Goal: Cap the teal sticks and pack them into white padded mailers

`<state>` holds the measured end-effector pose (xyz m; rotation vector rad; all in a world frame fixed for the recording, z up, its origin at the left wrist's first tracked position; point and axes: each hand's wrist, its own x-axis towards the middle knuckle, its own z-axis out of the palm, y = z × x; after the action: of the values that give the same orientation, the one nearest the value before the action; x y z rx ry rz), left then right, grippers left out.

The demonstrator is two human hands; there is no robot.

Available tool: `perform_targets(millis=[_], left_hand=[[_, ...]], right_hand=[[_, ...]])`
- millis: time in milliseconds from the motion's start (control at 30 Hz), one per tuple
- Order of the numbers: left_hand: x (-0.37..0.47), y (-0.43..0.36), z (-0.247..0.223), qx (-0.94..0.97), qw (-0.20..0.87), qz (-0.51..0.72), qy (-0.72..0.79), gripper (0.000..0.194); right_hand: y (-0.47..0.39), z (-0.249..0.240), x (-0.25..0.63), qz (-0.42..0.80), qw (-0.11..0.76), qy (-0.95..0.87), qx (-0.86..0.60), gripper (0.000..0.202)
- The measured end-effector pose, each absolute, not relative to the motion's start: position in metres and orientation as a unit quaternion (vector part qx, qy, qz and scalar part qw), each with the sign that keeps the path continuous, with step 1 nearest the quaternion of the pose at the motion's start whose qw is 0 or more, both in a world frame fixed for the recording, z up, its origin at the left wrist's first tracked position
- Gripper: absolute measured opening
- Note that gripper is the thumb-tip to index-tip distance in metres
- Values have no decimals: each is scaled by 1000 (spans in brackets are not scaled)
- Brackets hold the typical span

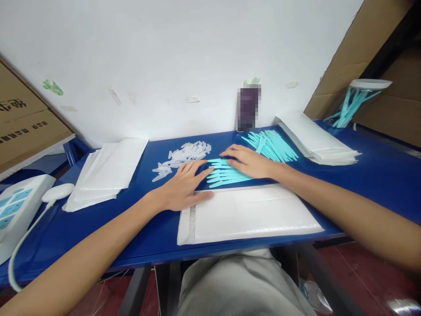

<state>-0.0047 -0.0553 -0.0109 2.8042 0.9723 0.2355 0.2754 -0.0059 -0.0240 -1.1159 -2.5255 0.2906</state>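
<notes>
Several turquoise sticks (pixel 226 176) lie side by side in a row on the blue table. My left hand (pixel 187 186) is spread, with its thumb on the left end of a white padded envelope (pixel 256 210) and its fingertips at the left ends of the sticks. Over the right part of the row, my right hand (pixel 251 161) rests with fingers apart, touching the upper sticks. Small translucent white pieces (pixel 189 154) are heaped beyond my left hand. Behind my right hand is a loose pile of more turquoise sticks (pixel 274 145).
White envelopes (pixel 108 169) are stacked at left and more envelopes (pixel 319 140) at right. A phone (pixel 249 107) leans on the wall. A jar (pixel 353 105) of turquoise sticks stands back right. At far left are a power strip (pixel 19 210) and white plug (pixel 58 192).
</notes>
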Motion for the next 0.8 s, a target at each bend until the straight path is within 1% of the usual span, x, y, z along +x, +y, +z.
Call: perform_targets(millis=[67, 233, 433, 800], left_hand=[[-5, -56, -11, 937, 83, 71, 332, 70], [-4, -55, -11, 933, 79, 48, 348, 76], [-5, -54, -13, 932, 88, 60, 347, 73], [-3, -55, -11, 927, 94, 50, 359, 74]], right_hand=[[-5, -25, 275, 103, 188, -892, -398, 44], [-4, -25, 272, 88, 190, -888, -409, 45], [-4, -25, 271, 89, 195, -884, -415, 42], [-7, -25, 263, 77, 178, -874, -446, 47]])
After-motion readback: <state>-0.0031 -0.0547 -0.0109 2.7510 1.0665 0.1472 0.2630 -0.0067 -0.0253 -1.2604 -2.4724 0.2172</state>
